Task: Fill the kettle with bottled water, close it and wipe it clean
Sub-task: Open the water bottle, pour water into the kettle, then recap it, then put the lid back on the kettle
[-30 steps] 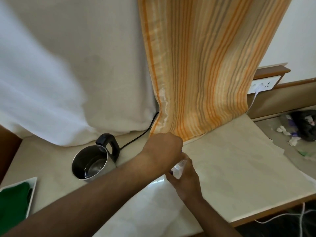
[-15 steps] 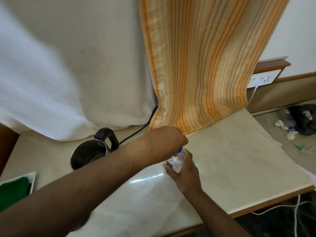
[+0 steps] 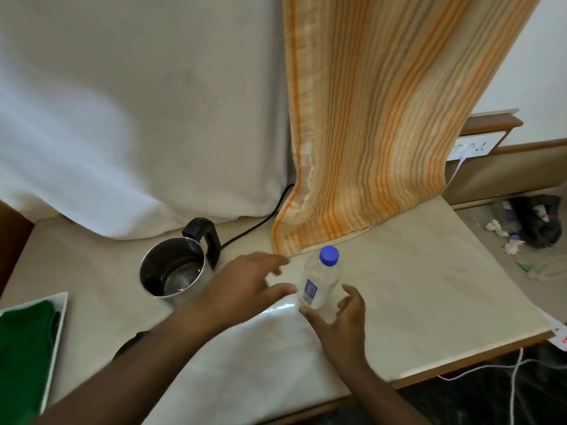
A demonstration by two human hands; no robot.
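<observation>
A clear plastic water bottle [image 3: 319,283] with a blue cap on it stands upright on the pale marble table [image 3: 414,296]. My right hand [image 3: 343,320] is cupped loosely around the bottle's base, thumb at its left side and fingers spread just off its right side. To the left of the bottle hovers my left hand [image 3: 245,283], fingers apart and holding nothing. The steel kettle [image 3: 171,271] with a black handle stands lidless further left, a little water showing at its bottom.
A green cloth [image 3: 24,348] lies on a white tray [image 3: 58,326] at the left edge. A dark object [image 3: 129,345] lies partly hidden under my left arm. The kettle's black cord [image 3: 260,222] runs back under an orange striped curtain [image 3: 383,133]. White cables hang off the table's right front.
My left hand has come off the bottle's cap and moved left, opening. The right hand's grip on the bottle has loosened, and the bottle now stands on the table.
</observation>
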